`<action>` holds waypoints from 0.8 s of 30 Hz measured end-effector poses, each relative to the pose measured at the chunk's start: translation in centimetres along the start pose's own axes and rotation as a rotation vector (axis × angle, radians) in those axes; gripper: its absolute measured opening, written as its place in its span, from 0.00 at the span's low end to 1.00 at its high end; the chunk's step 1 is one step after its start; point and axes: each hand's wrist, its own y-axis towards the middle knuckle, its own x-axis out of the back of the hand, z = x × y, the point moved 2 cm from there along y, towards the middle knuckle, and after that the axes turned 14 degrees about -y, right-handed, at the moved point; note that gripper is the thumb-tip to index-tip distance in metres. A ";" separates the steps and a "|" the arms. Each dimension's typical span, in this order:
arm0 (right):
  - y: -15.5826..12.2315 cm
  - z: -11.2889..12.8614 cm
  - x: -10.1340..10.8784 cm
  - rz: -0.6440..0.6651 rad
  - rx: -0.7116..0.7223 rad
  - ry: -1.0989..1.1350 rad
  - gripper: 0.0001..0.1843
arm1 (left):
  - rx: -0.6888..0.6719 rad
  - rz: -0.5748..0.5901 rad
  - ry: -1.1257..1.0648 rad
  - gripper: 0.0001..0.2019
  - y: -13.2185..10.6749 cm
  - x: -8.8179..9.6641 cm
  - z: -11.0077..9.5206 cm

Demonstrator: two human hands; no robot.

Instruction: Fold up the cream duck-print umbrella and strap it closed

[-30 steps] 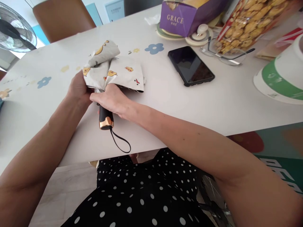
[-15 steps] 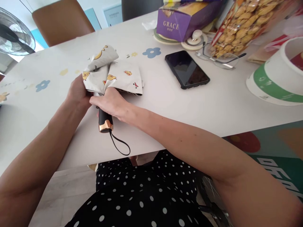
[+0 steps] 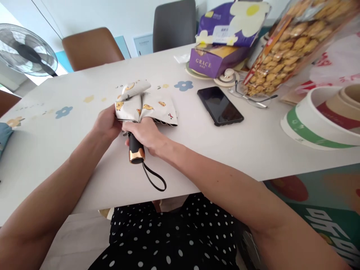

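Note:
A folding umbrella point(image 3: 159, 107) with a white canopy and small yellow printed figures is held over the table's near side, its canopy bunched in loose folds. Its black handle point(image 3: 136, 144), with a copper-coloured end and a black wrist strap, points toward me. My left hand point(image 3: 108, 122) is closed on the left edge of the folds; its fingertips are hidden behind the cloth. My right hand point(image 3: 144, 131) is wrapped round the umbrella where handle and canopy meet, with the thumb across the top.
Right of the umbrella lies a black phone point(image 3: 220, 105). Beyond it are eyeglasses point(image 3: 257, 100), a purple box point(image 3: 204, 63), a tissue pack point(image 3: 233, 24) and a clear jar of nuts point(image 3: 284, 56). A paper bowl point(image 3: 298, 125) stands near the right edge of the table point(image 3: 213, 157).
The camera view has tilted up, so everything sits lower and the tissue pack shows more fully. Both hands keep their hold on the umbrella; its folds look slightly flatter.

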 end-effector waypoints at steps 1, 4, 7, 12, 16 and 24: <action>0.0 0.1 0.1 -0.004 -0.023 0.020 0.06 | -0.001 -0.019 -0.007 0.04 0.1 0.1 -0.1; 0.1 0.2 0.4 0.004 -0.082 0.060 0.07 | -0.032 -0.058 -0.041 0.06 0.2 0.3 -0.7; 0.4 0.0 0.6 0.008 -0.107 0.084 0.07 | -0.121 -0.090 -0.083 0.05 0.0 0.3 -1.7; 0.9 -0.2 1.0 0.006 -0.151 0.066 0.09 | -0.495 -0.136 -0.019 0.05 -1.3 -0.1 -3.7; 1.1 -0.3 1.3 0.052 -0.209 0.102 0.09 | -0.705 -0.142 0.110 0.04 -2.2 -0.6 -4.6; 1.0 0.0 1.6 0.035 -0.247 0.120 0.09 | 0.035 -0.206 0.004 0.06 1.0 2.0 -3.0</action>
